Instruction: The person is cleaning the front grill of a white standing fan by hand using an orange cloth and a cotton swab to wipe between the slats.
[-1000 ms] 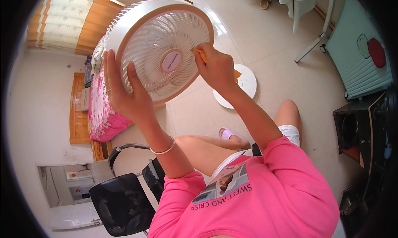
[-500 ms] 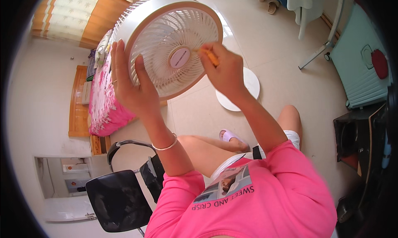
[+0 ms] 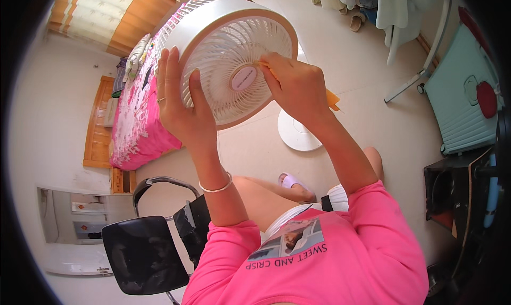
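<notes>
A white fan (image 3: 213,36) with a tan ring around its front grille is tilted up before me. My left hand (image 3: 186,105) grips its left edge, the thumb over the front rim and the fingers stretched along the outer side. A slim orange tool (image 3: 332,100) is pinched in my closed right hand (image 3: 298,84). Its narrow end touches the grille just right of the pale round centre badge (image 3: 244,78); its wider end sticks out behind the hand. My fingers cover its middle. A white round base (image 3: 298,132) rests on the floor below the fan.
A bed with a pink flowered cover (image 3: 138,113) stands at the left. Nearer me is a black chair (image 3: 145,254). Clothes (image 3: 394,18) hang at the far right on a rack with a pale leg (image 3: 410,81). A mint suitcase (image 3: 463,87) stands beside a dark cabinet (image 3: 452,190).
The fan and both hands appear slightly farther right as the view shifts. My right hand has turned, so the orange tool's wider end now shows behind it.
</notes>
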### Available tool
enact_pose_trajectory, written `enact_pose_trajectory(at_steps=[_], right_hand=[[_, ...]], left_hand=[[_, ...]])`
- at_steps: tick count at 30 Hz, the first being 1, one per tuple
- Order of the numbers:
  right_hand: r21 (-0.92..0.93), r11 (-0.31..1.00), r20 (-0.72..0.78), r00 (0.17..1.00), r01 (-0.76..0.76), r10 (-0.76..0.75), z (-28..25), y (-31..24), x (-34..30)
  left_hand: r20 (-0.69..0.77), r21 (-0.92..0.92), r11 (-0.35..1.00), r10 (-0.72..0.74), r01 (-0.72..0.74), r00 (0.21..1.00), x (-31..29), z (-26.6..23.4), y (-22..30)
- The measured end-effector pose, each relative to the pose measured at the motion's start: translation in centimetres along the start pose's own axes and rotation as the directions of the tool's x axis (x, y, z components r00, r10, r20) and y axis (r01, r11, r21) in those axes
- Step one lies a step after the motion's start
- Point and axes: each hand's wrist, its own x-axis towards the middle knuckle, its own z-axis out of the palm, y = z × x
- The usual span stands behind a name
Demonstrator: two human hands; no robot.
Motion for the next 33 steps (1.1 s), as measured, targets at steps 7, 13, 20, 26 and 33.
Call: enact_pose_trajectory(at_steps=[7, 13, 20, 26, 33], right_hand=[[-0.007, 0.992, 0.102, 0.987, 0.126, -0.125, -0.8, -0.1, 1.8], [0.035, 0.988, -0.083, 0.985, 0.153, -0.150, 0.7, -1.2, 3.3], [-0.072, 0.960, -0.191, 0.941, 0.269, -0.278, 1.8, -1.2, 3.2], [-0.221, 0.896, -0.151, 0.894, 0.386, -0.422, 2.1, -0.7, 3.0], [-0.273, 0.931, 0.007, 0.968, 0.242, -0.250, 1.9, -1.0, 1.5]], left_hand=[[0.013, 0.027, 0.999, 0.035, -0.035, 0.999, 0.2, -0.3, -0.1], [-0.002, 0.052, 0.998, 0.030, -0.030, 1.000, 0.1, -0.1, 0.2], [-0.025, 0.000, 1.000, -0.027, 0.027, 0.999, 0.2, 0.0, 0.8], [-0.051, -0.038, 0.997, -0.066, 0.064, 0.997, 0.0, 0.2, 0.4], [-0.103, -0.071, 0.996, -0.059, 0.052, 0.993, 0.4, 0.9, 0.0]])
